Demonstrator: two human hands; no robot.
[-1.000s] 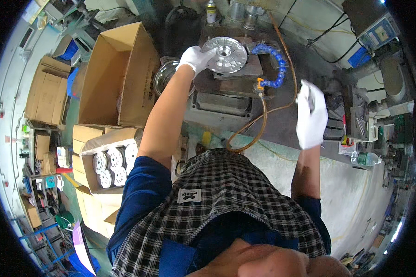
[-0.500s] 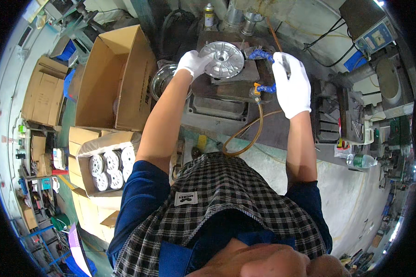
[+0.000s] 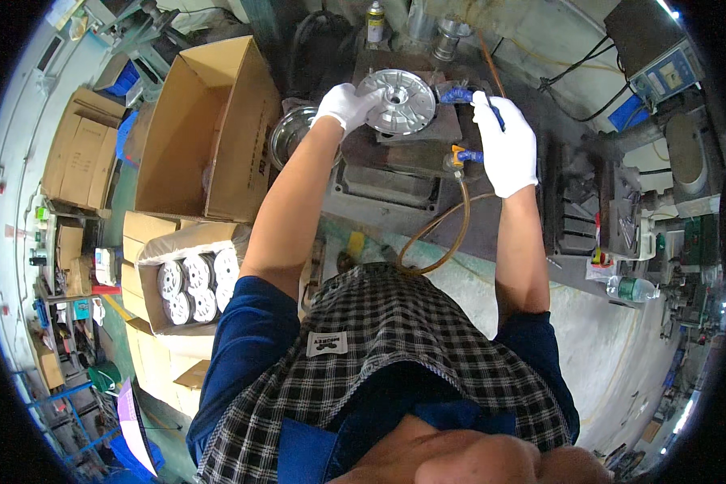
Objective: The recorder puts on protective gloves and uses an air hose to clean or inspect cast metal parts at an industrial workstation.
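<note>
A shiny silver spoked metal wheel lies on a dark machine block in front of me. My left hand, in a white glove, grips its left edge, with fingers reaching over the face toward the hub. To the wheel's right, my white-gloved right hand is closed around a blue segmented hose whose end points at the wheel. The palm hides part of this hose. Its lower stretch comes out beside the wrist and joins a yellow valve, with an amber tube hanging below.
A round metal bowl sits beside my left forearm. Further left stand a tall open cardboard box and a carton of several white wheels. A spray can stands behind the block. A control box and a plastic bottle are on the right.
The whole view has shifted slightly. My right hand has moved a little toward the wheel, and its fingers have closed more tightly on the blue hose. My left hand stays on the wheel.
</note>
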